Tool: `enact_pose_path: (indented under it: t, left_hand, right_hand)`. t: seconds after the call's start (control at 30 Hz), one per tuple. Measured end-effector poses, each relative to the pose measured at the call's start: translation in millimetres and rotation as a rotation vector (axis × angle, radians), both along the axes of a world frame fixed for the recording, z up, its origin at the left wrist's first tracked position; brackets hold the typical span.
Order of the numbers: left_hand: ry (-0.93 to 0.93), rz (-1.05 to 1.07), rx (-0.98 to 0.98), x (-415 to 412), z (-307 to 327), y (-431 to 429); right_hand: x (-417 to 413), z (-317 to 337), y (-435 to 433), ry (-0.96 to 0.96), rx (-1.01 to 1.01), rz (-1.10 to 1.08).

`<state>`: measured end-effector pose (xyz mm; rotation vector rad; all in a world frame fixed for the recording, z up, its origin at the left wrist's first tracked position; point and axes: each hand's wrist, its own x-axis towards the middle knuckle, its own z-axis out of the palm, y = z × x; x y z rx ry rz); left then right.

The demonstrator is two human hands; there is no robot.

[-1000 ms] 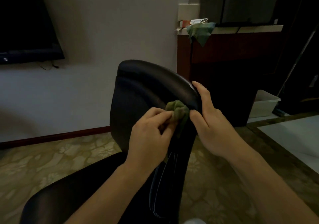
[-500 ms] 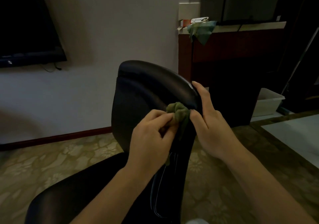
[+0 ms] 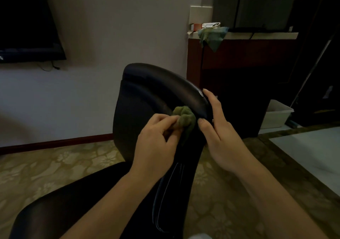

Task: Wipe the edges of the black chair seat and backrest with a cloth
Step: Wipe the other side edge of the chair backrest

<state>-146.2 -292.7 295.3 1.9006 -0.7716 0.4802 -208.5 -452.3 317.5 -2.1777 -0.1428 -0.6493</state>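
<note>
Patterned carpet [image 3: 46, 165] lies under the black chair [image 3: 55, 211]; its backrest [image 3: 147, 95] stands upright before you. Your right hand [image 3: 219, 135] clasps the backrest's right edge. Just beside it, your left hand [image 3: 156, 143] pinches the bunched green cloth [image 3: 184, 118] against that edge, which curves up-left.

Your left hand [image 3: 156, 141] holds the cloth [image 3: 184, 117] on the backrest [image 3: 147, 91] edge; your right hand [image 3: 222, 137] grips that edge just right of it; the seat [image 3: 64, 207] lies below left; a cabinet [image 3: 239, 54] stands behind.
</note>
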Motion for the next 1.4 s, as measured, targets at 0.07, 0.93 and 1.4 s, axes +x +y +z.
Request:
enact_pose_path:
  t: [0.07, 0.93, 1.4]
  left_hand:
    - [-0.006, -0.033, 0.028, -9, -6, 1]
    - [0.015, -0.020, -0.029, 4, -17, 22]
    - [-0.076, 0.100, 0.016, -12, -58, 24]
  right_hand:
    - [1, -1, -1, -0.004, 0.013, 0.000]
    - [4, -4, 9, -0.019, 0.115, -0.024]
    - [-9, -33, 24, -0.142, 0.193, -0.140]
